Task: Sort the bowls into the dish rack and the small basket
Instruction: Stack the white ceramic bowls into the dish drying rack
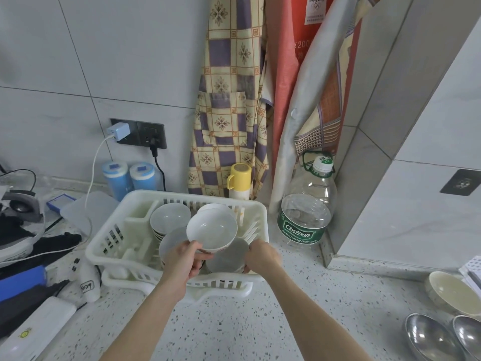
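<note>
the left hand (185,259) grips the near rim of a round white ceramic bowl (212,227), thumb on the inside edge and fingers curled under it, tipping the bowl so its glossy inside faces the camera. a hint of red pattern shows on the bowl's outer wall just above the fingers. the right hand (261,256) rests at about four o'clock from that bowl, its fingers curled onto the edge of a greyish round bowl (229,256) lying low in the rack; whether it truly grips or only touches cannot be told, since the fingertips are hidden behind the rim.

both hands are over a white slatted plastic dish rack (130,254) standing on a speckled terrazzo counter (260,321). inside the rack, at eleven o'clock from the held bowl, a stack of white bowls (170,218) leans upright; another white bowl's rim (216,206) peeks out at twelve o'clock, mostly covered. a further grey bowl (169,243) sits at eight o'clock, half hidden by the left hand.

beyond the rack at one o'clock stands a yellow-capped flask (239,182), and at three o'clock a large clear plastic water bottle with a green label (305,204). at the lower right edge, a cream ceramic bowl (453,291) and two shiny metal bowls (429,337) are cut off by the frame.
</note>
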